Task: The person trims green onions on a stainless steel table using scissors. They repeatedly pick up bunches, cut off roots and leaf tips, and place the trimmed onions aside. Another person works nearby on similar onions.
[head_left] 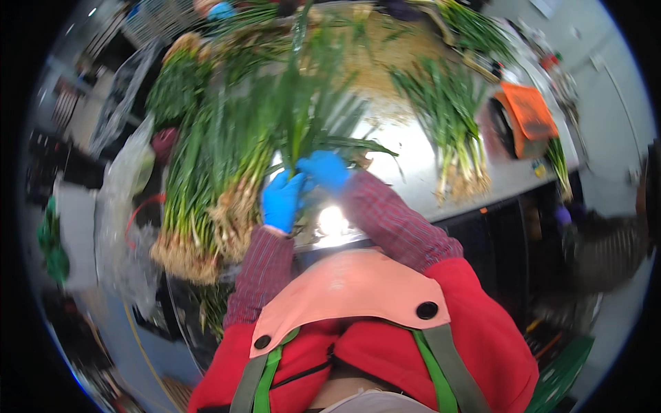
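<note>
Big heap of green onions [196, 172] is lying left, left hand [282, 201] is pinching some stalks [297, 141] mid-table — right hand [326, 170] is blurring beside it, can't tell its grip. Smaller bunch [451, 124] is resting right — looks partway, heap's remaining.

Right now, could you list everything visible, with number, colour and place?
Leafy stalks with fibrous roots: many, green and pale, left
Other leafy bunches: several, green, right
Leafy stalks at the hands: uncounted, green, centre
Shiny metal tabletop: one, silver, middle
Orange-topped boxy object: one, orange and black, right
Thin plastic bags: uncounted, transparent, left
The rest: too unclear
Apron bib: one, peach, bottom
Gloved left hand: one, blue, centre
Gloved right hand: one, blue, centre
</note>
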`<state>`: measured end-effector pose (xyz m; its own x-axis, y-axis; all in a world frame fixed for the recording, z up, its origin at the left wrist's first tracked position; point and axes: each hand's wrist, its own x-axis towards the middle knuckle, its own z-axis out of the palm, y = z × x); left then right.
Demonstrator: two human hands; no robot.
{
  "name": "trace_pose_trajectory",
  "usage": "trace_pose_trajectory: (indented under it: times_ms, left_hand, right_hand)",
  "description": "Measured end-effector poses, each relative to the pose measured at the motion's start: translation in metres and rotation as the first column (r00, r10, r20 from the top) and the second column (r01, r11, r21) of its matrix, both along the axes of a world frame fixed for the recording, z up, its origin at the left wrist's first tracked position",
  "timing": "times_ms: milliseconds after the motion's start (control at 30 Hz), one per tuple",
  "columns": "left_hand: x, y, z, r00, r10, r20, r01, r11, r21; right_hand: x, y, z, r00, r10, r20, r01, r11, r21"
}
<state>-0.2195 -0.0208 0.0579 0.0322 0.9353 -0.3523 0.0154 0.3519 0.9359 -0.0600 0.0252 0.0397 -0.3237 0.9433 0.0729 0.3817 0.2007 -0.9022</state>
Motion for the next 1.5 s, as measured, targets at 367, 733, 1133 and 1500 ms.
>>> trace_pose_trajectory:
  times_ms: [367, 733, 1133, 1500]
  left_hand:
    - [-0.001, 0.018, 0.008, 0.877, -0.268, -0.400, 0.325, 0.942, 0.083]
    - [-0.009, 0.069, 0.032, 0.866, 0.174, 0.468, -0.218, 0.975, 0.041]
    - [-0.028, 0.115, -0.028, 0.506, 0.204, 0.838, -0.131, 0.979, -0.159]
    - [-0.151, 0.215, -0.061, 0.686, 0.267, 0.677, -0.454, 0.884, 0.111]
  right_hand:
    - [0.020, 0.079, -0.031, 0.648, -0.247, 0.720, 0.040, 0.956, 0.292]
    - [0.003, 0.023, -0.002, 0.993, 0.105, -0.063, -0.122, 0.894, -0.431]
    - [0.078, -0.095, 0.043, 0.931, 0.111, 0.348, 0.013, 0.942, -0.336]
    - [0.233, -0.143, 0.045, 0.681, -0.322, 0.658, 0.075, 0.924, 0.374]
